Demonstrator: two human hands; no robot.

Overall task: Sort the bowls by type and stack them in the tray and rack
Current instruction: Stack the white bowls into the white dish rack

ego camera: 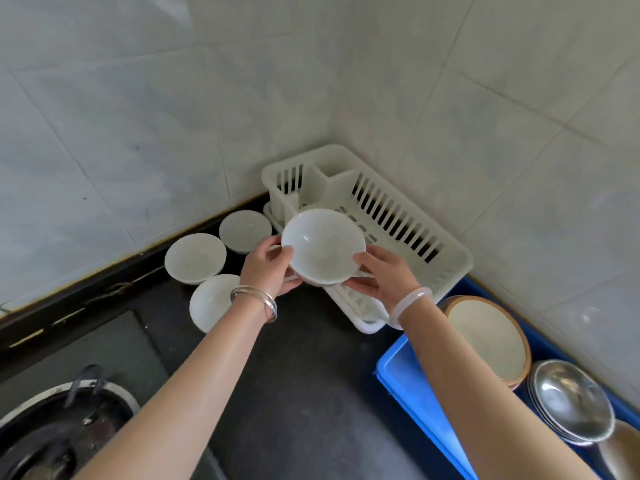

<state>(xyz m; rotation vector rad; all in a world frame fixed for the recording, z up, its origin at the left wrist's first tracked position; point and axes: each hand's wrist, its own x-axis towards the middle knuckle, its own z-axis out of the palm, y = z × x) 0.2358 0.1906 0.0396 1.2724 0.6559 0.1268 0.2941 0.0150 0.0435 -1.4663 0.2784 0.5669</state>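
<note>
Both hands share the grip: the left hand [268, 268] pinches the near-left rim of a white bowl [323, 245] with thumb on top and fingers beneath, and the right hand [382, 276] clamps the near-right rim the same way, so each is closed on the bowl. It hangs tilted toward the camera at the centre of the frame, above the front edge of the white rack [446, 261] in the tiled corner, not yet set down. Three more white bowls [195, 258] wait on the dark desk [304, 375] to the left, close together. At lower right a blue tray [408, 379] holds a tan-rimmed bowl [485, 337] and stacked steel bowls [571, 400]. The main risk, I judge, is the smooth rim slipping from such a shallow pinch, dropping the bowl onto the rack's edge. Lowered off-centre, it could also catch the rack's ribs and sit crooked, spoiling any stack built on it.
</note>
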